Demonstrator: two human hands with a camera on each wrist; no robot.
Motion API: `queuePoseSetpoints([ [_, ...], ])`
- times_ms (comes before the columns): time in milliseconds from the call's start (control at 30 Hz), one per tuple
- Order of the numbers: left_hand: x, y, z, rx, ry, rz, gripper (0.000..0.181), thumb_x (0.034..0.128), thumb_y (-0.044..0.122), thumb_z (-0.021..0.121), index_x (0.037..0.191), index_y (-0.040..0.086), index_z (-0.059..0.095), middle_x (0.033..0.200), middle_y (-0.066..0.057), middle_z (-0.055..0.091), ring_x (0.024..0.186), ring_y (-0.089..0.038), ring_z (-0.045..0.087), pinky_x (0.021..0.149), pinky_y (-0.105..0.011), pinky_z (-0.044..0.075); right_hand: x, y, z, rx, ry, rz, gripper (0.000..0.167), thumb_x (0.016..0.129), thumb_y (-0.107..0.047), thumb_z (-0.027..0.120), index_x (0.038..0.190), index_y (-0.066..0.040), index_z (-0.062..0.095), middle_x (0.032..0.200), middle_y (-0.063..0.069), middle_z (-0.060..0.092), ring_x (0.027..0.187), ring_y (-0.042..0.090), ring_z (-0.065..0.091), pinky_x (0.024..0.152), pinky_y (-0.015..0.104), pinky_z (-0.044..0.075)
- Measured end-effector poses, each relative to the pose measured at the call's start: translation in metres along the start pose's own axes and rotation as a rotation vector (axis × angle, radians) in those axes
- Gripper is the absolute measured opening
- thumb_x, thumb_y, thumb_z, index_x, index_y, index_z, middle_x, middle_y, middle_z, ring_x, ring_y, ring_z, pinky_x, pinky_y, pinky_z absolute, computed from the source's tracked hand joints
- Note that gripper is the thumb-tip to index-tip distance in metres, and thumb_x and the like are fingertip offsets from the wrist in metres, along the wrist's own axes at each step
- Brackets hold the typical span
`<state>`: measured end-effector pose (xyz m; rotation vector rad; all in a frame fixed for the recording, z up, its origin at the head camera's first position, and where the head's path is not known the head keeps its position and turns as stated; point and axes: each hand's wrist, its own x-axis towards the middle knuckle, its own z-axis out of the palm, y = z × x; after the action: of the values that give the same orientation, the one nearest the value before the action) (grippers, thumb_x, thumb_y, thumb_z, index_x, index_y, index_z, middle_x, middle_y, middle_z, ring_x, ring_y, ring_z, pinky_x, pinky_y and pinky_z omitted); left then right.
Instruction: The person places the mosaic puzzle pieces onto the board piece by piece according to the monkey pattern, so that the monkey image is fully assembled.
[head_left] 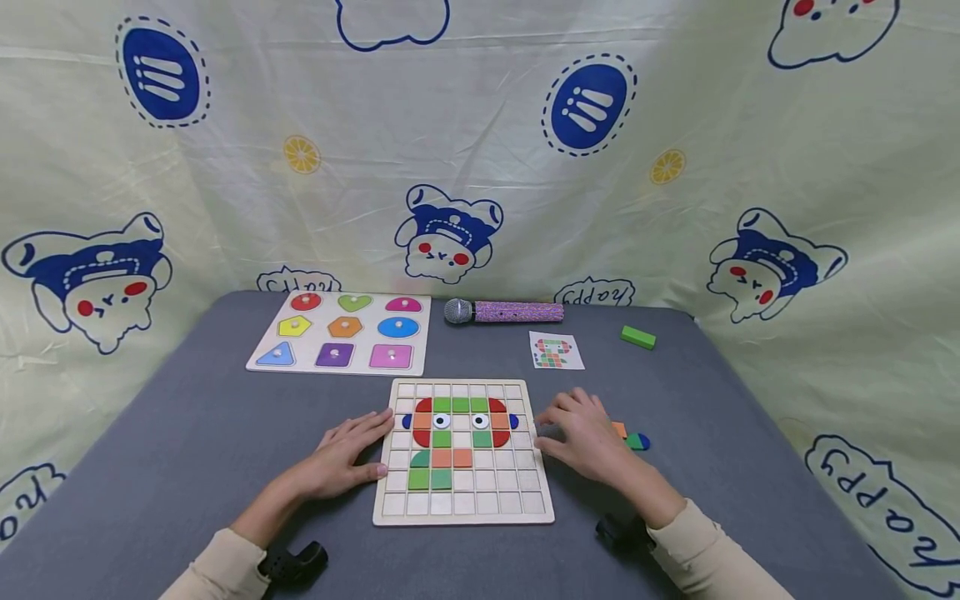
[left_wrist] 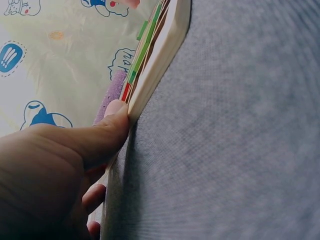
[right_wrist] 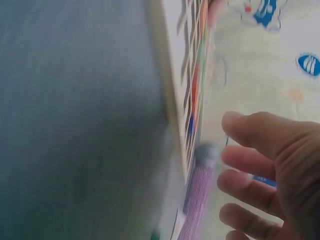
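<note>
A white wooden grid board (head_left: 502, 504) lies flat on the table, with red, green, orange and blue pieces forming a pattern in its cells. Against its left edge rest the thumb and fingertips of my left hand (head_left: 341, 454); the left wrist view shows that thumb (left_wrist: 107, 132) touching the rim. My right hand (head_left: 585, 437) hovers beside the board's right edge, its fingers apart and slightly bent, holding nothing visible. Partly hidden behind it lie a loose orange piece (head_left: 619, 429) and a green and blue piece (head_left: 637, 442).
Beyond the board are a pattern card (head_left: 557, 352), a glittery purple microphone (head_left: 517, 312) and a shape puzzle board (head_left: 356, 333) with knobbed pieces. A green block (head_left: 638, 337) lies at the back right of the grey table (head_left: 150, 492). A printed curtain hangs behind.
</note>
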<state>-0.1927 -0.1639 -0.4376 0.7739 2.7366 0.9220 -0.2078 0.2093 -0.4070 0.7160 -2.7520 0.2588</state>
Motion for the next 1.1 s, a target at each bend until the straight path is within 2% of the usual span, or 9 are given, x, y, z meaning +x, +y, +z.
queuePoseSetpoints([
  [267,0.000,-0.001,-0.001,-0.001,-0.002,-0.003,0.070,0.0899,0.037,0.061,0.147,0.007,0.032,0.156,-0.013,0.027,0.142,-0.040,0.021,0.106,-0.066,0.014,-0.016,0.051,-0.008,-0.017,0.013,0.066,0.024,0.076,-0.027,0.078,0.094,-0.014,0.072,0.093,0.001,0.062,0.089,0.021,0.048,0.073,0.036,0.033],
  [533,0.000,0.000,0.000,0.002,-0.005,-0.009,0.070,0.0898,0.036,0.061,0.147,0.008,0.032,0.156,-0.013,0.027,0.141,-0.040,0.022,0.106,-0.066,0.015,-0.030,0.088,-0.006,-0.004,-0.027,0.177,0.023,0.078,-0.028,0.077,0.096,-0.014,0.073,0.092,0.002,0.062,0.088,0.021,0.047,0.069,0.033,0.029],
  [800,0.000,0.000,0.000,0.004,-0.001,-0.003,0.071,0.0896,0.038,0.061,0.147,0.007,0.033,0.155,-0.013,0.028,0.141,-0.040,0.022,0.106,-0.066,0.015,-0.035,0.103,-0.010,0.011,-0.088,0.203,0.024,0.081,-0.028,0.074,0.100,-0.014,0.072,0.094,0.003,0.062,0.089,0.023,0.047,0.069,0.035,0.029],
  [1100,0.000,0.000,0.000,0.007,0.007,-0.003,0.068,0.0905,0.034,0.061,0.146,0.007,0.033,0.155,-0.013,0.029,0.141,-0.040,0.024,0.105,-0.066,0.015,-0.039,0.110,-0.010,0.015,-0.119,0.209,0.022,0.082,-0.027,0.072,0.099,-0.013,0.072,0.091,0.002,0.060,0.086,0.020,0.045,0.068,0.033,0.028],
])
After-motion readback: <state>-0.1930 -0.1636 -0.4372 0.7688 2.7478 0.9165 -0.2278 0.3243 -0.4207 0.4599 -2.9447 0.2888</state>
